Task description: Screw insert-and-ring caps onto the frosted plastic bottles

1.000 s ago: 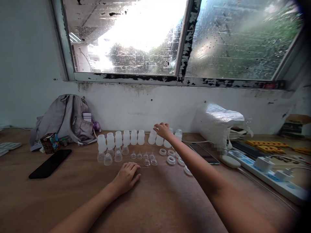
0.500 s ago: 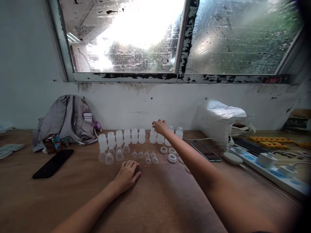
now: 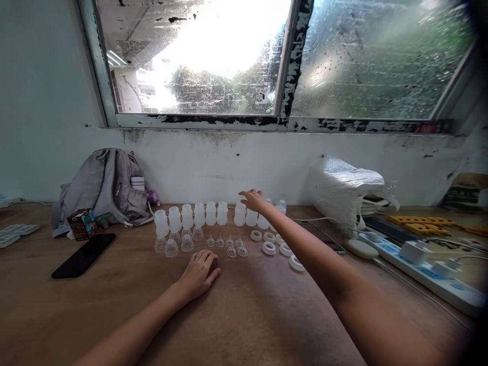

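My right hand (image 3: 254,200) reaches to the back row, its fingers bent round the top of a frosted baby bottle (image 3: 240,215), which they partly hide. Flat on the tabletop rests my left hand (image 3: 199,273), fingers spread, holding nothing. Beyond it stand several small clear nipples (image 3: 231,251). Clear dome caps (image 3: 171,248) are grouped to their left, in front of a row of frosted open-topped bottles (image 3: 187,216). White collar rings (image 3: 269,248) lie under and beside my right forearm. Behind that forearm, bottles with clear dome caps (image 3: 281,207) are partly covered.
A grey backpack (image 3: 102,188), a small carton (image 3: 82,224) and a black phone (image 3: 84,255) are on the left. To the right are a white bag (image 3: 343,188), another phone (image 3: 324,238) and a power strip (image 3: 430,272) with cables. The wall and window stand behind.
My right hand stays at the same bottle, its fingers slightly flatter. The right forearm has shifted a little, showing more of the white rings. My left hand has barely moved.
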The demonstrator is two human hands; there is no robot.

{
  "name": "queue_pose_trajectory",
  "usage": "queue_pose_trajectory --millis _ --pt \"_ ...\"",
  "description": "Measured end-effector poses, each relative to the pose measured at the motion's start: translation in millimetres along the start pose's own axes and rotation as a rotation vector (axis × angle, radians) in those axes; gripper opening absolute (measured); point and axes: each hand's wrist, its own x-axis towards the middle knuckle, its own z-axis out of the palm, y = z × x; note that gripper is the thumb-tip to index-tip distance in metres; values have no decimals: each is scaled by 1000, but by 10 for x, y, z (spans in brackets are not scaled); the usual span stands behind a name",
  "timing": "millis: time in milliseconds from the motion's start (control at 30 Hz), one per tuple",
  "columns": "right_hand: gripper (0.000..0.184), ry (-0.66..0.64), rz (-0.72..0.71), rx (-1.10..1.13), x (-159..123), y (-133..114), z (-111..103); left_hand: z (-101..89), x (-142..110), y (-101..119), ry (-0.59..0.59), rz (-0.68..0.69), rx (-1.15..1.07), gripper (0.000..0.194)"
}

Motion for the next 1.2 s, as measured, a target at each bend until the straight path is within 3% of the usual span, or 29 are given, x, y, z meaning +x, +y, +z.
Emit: queue_pose_trajectory --millis 100,267,367,533,633,733,867,933,1000,1100,1200 --pt "40 46 -75 3 -192 -74 -148 15 8 -42 12 21 -40 25" --pt "25 107 -264 30 -900 -196 -208 145 122 -194 6 -121 -76 44" --pt "20 161 -251 48 -1381 -206 14 254 237 -267 -15 -254 -69 51" --pt "25 223 6 93 -1797 -95 517 372 351 -284 -72 -308 -19 57" --pt "32 222 96 89 -1833 -42 652 359 353 -257 -52 -267 22 55" --pt "33 239 123 93 -1839 -36 638 260 328 -182 68 -173 27 50" --pt "28 240 144 121 -1865 -39 594 84 253 30 176 164 30 46" --pt "23 200 124 171 -1872 -33 601 34 201 166 166 336 39 48" --pt "19 157 72 254 -1870 -31 608 17 153 295 147 422 41 51" --pt "17 130 -36 412 -1865 -64 589 27 117 427 60 426 25 53" --pt "19 123 -140 524 -1885 -144 548 41 125 451 -137 388 -36 53"
